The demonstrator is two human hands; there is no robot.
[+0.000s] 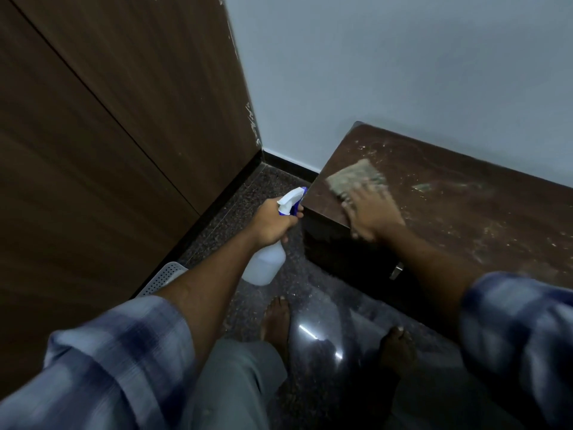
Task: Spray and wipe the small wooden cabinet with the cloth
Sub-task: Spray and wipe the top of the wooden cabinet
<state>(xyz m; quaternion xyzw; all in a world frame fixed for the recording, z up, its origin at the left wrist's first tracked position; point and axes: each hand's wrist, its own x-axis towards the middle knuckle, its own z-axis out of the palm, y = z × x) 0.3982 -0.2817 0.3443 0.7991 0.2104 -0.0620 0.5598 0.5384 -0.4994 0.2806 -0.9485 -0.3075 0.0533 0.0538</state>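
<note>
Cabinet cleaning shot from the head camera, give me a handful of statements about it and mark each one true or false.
1. The left hand holds the spray bottle beside the cabinet's corner. True.
2. The right hand presses the cloth on the cabinet top. True.
3. The cloth lies on the floor. False: it is on the cabinet top, partly under the right hand.
4. The cabinet top is spotless. False: pale specks and smears cover much of it.
5. The person wears shoes. False: both feet are bare on the floor.
</note>
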